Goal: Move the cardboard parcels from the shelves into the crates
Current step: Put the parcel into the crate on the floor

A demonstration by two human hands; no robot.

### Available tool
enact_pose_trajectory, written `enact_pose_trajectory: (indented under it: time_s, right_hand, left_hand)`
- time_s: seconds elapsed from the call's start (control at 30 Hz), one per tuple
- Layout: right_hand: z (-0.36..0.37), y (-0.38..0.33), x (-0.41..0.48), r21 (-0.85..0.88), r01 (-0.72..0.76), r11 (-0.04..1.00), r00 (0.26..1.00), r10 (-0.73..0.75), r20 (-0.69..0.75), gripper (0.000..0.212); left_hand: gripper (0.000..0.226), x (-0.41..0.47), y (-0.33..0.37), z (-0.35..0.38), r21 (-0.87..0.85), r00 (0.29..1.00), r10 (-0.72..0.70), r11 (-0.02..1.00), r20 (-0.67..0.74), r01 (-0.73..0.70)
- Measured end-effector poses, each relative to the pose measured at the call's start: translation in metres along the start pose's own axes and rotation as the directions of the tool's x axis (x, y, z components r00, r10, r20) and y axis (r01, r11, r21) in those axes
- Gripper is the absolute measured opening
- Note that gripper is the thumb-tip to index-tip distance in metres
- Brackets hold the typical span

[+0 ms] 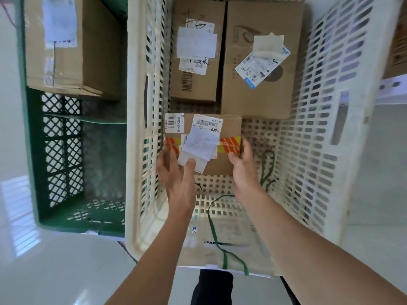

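The parcel (228,160), crossed by a red-and-yellow tape band, sits low in the white crate (136,128), close to its left wall and just short of two bigger parcels (259,62) at the far end. Whether it rests on the crate floor yet, I cannot tell. Its slightly longer side runs left to right, so it lies squarely across the gap between the hands, straight ahead of both and equally near each. The left hand (176,172) holds its left end, thumb over the top label, fingers down between parcel and crate wall. The right hand (244,168) holds the right end the same way. The hands are apart, with the parcel clamped between them. Letting go probably means sliding the left fingers out of that narrow gap. A green crate (61,150) stands to the left.
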State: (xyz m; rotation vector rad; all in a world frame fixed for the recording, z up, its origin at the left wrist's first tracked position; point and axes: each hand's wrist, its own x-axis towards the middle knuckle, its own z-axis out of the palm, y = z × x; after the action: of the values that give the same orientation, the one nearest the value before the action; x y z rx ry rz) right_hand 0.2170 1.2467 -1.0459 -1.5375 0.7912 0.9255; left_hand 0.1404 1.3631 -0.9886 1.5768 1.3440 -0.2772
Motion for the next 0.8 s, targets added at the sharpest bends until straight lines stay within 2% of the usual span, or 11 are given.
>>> enact_pose_trajectory:
  time_s: [0.13,0.3,0.4,0.5,0.57,0.7,0.8]
  right_hand:
    - [0.006,0.002,-0.002,0.035,0.000,0.999,1.000,0.000,-0.001,0.057]
    - [-0.001,-0.003,-0.001,-0.077,0.028,0.997,0.999,-0.025,0.033,0.058]
    - [-0.012,-0.016,-0.009,-0.118,0.026,0.993,0.997,-0.017,0.072,0.059]
    - [-0.026,-0.046,-0.032,-0.094,0.081,0.992,0.993,-0.073,0.091,0.055]
    - [-0.038,-0.075,-0.060,-0.049,0.157,0.986,0.983,-0.151,0.106,0.054]
    - [-0.057,-0.146,-0.136,0.069,0.318,0.946,0.938,-0.324,0.125,0.053]
    - [-0.070,-0.202,-0.204,0.137,0.401,0.906,0.901,-0.417,0.120,0.063]
  left_hand:
    - [0.083,-0.002,-0.001,0.005,0.115,1.000,0.024,0.993,0.011,-0.025]
    - [0.079,0.003,-0.001,0.002,0.247,0.998,0.031,0.968,0.060,-0.045]
    - [0.072,-0.001,0.010,-0.006,0.140,0.995,0.020,0.990,0.097,-0.034]
    - [0.042,-0.010,0.036,-0.020,-0.086,0.985,-0.105,0.989,0.136,0.117]
    - [0.044,-0.027,0.066,-0.031,-0.128,0.971,-0.112,0.982,0.209,0.141]
    - [0.046,-0.075,0.143,-0.058,-0.150,0.950,-0.015,0.987,0.313,0.065]
    - [0.078,-0.126,0.209,-0.080,-0.218,0.923,0.146,0.974,0.357,-0.070]
